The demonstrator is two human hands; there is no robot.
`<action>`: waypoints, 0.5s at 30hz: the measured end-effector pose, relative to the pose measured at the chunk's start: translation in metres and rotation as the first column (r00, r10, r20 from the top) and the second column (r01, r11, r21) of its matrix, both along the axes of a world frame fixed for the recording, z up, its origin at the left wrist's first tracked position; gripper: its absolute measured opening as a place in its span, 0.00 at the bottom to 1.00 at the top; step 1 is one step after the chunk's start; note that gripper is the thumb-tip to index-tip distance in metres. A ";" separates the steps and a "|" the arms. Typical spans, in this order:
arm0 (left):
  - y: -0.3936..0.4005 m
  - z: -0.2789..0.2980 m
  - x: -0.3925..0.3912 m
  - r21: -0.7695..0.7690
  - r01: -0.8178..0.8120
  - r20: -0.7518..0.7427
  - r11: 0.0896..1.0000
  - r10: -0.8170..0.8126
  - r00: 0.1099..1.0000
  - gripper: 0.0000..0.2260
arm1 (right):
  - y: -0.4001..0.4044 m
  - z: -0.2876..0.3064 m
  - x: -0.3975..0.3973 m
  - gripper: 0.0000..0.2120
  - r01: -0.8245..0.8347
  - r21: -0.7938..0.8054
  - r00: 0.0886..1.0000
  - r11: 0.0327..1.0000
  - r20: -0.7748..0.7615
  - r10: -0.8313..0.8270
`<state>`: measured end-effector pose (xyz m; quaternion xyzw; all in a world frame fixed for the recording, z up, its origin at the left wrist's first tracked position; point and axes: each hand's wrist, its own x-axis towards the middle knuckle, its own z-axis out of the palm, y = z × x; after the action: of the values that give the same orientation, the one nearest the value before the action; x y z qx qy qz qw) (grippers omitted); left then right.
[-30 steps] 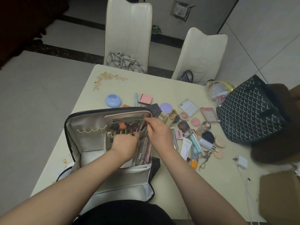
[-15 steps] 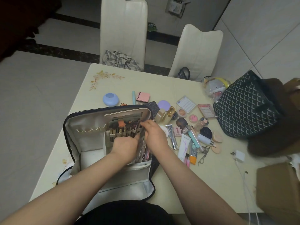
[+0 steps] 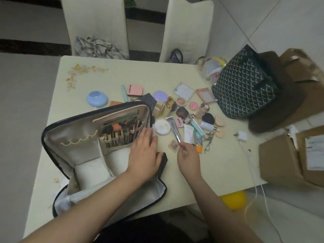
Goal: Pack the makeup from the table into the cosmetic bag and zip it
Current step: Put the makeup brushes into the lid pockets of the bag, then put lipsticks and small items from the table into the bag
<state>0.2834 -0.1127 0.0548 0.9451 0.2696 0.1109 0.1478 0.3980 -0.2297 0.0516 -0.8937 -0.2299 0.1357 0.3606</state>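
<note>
1. counted one open cosmetic bag (image 3: 84, 155) at 8 o'clock on the table (image 3: 140, 74), two white chairs (image 3: 98, 23) at 12, two cardboard boxes (image 3: 287, 162) at 3.
2. loose makeup pile (image 3: 189, 116) too cluttered to count; bag's right side hidden under left hand (image 3: 145, 155).
3. left hand flat, fingers spread, gripping nothing; right hand (image 3: 188, 157) pinched on silver tube (image 3: 174, 128).
</note>
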 end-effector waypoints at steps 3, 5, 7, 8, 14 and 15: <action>-0.009 -0.008 -0.001 0.010 0.042 -0.030 0.999 -0.042 0.999 0.27 | -0.033 -0.014 0.001 0.12 0.109 -0.143 0.992 0.984 -0.048 -0.117; -0.010 -0.011 0.001 0.026 0.062 -0.035 0.998 -0.061 0.998 0.27 | -0.047 -0.019 0.002 0.13 0.161 -0.185 0.983 0.969 -0.053 -0.174; -0.011 -0.014 0.002 0.018 0.082 -0.037 0.996 -0.081 0.996 0.26 | -0.058 -0.024 0.003 0.13 0.201 -0.232 0.972 0.952 -0.069 -0.223; -0.012 -0.016 0.002 0.009 0.092 -0.040 0.996 -0.092 0.995 0.24 | -0.063 -0.027 0.005 0.13 0.219 -0.257 0.966 0.941 -0.081 -0.247; -0.015 -0.018 0.000 0.021 0.124 -0.073 0.992 -0.123 0.990 0.15 | -0.073 -0.038 0.027 0.17 0.230 -0.380 0.946 0.896 -0.129 -0.298; -0.015 -0.018 0.000 0.031 0.126 -0.072 0.992 -0.124 0.990 0.15 | -0.073 -0.039 0.031 0.18 0.229 -0.396 0.945 0.889 -0.130 -0.301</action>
<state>0.2838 -0.1277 0.0368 0.9659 0.2129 0.0728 0.1281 0.4285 -0.3030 0.0123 -0.9522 -0.0399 0.2101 0.2183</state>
